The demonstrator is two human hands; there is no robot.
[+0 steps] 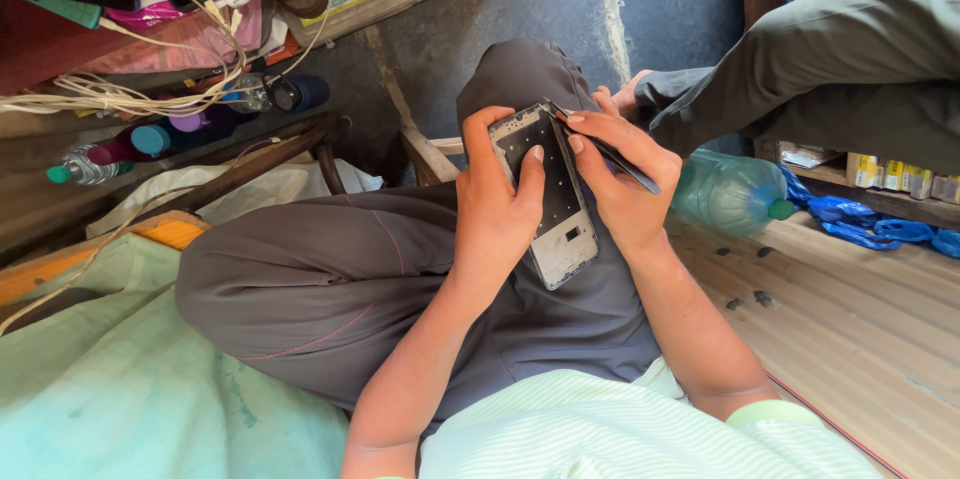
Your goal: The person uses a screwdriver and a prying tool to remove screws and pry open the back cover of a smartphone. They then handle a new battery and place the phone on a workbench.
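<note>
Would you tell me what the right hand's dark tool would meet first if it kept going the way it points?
The right hand aims the dark tool up and left, with its tip at the top corner of the opened phone frame held in the left hand. It would probably meet that frame first.

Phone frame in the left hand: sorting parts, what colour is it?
Silver frame with black inside, head view.

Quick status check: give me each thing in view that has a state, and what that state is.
Phone frame: opened up, inner side facing up, held over the lap.
Left hand: closed around the phone frame, thumb on its face.
Right hand: gripping the tweezers, fingers also touching the frame.
Tweezers: tip at the frame's top edge.
Green-capped bottle: lying on its side, capped.
Cables: tangled.
</note>
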